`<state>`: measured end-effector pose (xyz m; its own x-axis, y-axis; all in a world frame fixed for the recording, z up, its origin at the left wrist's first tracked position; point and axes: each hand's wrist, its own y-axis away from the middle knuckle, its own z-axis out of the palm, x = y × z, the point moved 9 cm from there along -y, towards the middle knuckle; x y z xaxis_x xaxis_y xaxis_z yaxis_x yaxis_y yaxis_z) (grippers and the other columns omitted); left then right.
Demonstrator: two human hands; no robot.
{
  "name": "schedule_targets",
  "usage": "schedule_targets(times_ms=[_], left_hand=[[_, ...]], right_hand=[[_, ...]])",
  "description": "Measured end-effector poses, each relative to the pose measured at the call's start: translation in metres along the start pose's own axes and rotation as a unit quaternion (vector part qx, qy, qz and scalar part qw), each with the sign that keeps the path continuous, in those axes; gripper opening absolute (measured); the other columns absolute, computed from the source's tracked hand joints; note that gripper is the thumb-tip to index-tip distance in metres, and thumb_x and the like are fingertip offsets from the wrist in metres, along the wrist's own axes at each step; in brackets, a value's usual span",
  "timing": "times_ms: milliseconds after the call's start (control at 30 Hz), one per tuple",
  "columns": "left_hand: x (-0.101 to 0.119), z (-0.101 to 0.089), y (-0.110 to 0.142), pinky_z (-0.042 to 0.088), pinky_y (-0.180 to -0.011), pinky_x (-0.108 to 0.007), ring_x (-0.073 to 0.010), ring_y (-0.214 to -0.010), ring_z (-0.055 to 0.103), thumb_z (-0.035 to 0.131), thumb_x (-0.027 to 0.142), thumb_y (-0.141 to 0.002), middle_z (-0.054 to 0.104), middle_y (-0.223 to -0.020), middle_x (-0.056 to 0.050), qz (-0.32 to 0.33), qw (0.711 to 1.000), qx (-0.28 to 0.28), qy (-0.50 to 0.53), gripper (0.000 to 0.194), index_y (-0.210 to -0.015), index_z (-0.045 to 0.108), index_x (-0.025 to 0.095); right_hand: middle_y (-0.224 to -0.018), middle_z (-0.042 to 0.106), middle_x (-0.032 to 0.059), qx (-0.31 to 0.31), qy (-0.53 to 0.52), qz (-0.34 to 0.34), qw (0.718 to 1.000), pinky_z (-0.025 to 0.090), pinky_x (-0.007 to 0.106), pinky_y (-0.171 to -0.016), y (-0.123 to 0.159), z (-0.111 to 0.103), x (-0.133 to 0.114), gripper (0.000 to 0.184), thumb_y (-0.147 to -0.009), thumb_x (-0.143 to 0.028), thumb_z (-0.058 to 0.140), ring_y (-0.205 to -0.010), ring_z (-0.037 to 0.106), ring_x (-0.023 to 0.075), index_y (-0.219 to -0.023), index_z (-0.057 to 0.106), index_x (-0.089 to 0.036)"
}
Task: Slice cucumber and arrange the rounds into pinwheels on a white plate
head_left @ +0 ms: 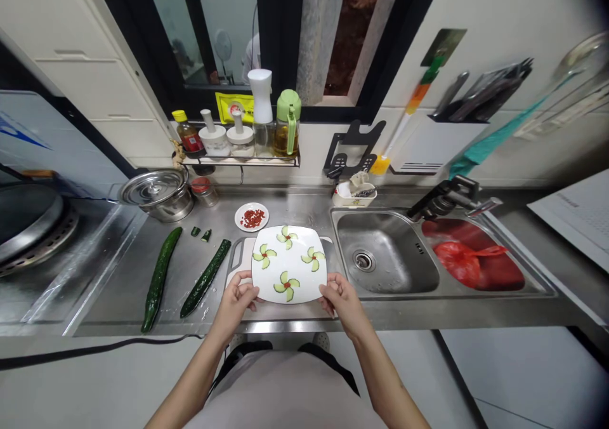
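A white square plate (271, 282) is held level between my two hands, over a cutting board (235, 259). Cucumber slices (287, 284) lie on it in several pinwheel flowers, each with a red bit at its centre. My left hand (239, 297) grips the plate's near left corner, thumb on the rim. At the near right corner, my right hand (340, 299) pinches the rim the same way. Just behind the plate sits a small white dish (242, 211) of red pieces that look like goji berries. To the left lie a cut cucumber (205, 278) and a longer cucumber (162, 280).
Two cucumber ends (206, 235) lie near a lidded steel pot (164, 197) and a red-topped jar (204, 191). The steel sink (385, 251) is at the right, with a red plastic bag (459, 264) in its second basin. Condiment bottles stand on a wall rack (242, 160).
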<state>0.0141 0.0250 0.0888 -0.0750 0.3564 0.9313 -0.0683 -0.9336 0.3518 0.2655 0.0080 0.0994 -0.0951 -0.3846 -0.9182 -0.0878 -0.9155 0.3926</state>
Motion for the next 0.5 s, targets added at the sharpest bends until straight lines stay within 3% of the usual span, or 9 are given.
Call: schedule_targets(times_ms=[167,500], left_hand=[[-0.0065,0.0014,0.0004,0.052,-0.065,-0.027,-0.0147,-0.066,0.063,0.074,0.047,-0.066,0.068,-0.075,0.0,-0.023,0.999,0.004,0.026,0.057,-0.11,0.048,0.02],[-0.0084,0.004,-0.0002,0.055,-0.07,-0.03,-0.0161,-0.069,0.066,0.075,0.047,-0.066,0.071,-0.082,-0.002,-0.033,0.998,-0.003,0.053,0.058,-0.108,0.044,0.021]], right_hand=[[-0.052,0.055,-0.0065,-0.002,0.005,0.003,1.0,0.025,0.019,-0.036,-0.0011,0.0015,-0.0018,0.036,-0.069,-0.05,0.066,-0.037,0.036,0.0065,-0.084,0.049,-0.022],[-0.047,0.052,-0.0073,0.0,-0.006,0.01,1.0,0.025,0.018,-0.036,-0.0056,0.0012,0.0028,0.03,-0.07,-0.043,0.066,-0.037,0.038,0.0077,-0.083,0.049,-0.023]])
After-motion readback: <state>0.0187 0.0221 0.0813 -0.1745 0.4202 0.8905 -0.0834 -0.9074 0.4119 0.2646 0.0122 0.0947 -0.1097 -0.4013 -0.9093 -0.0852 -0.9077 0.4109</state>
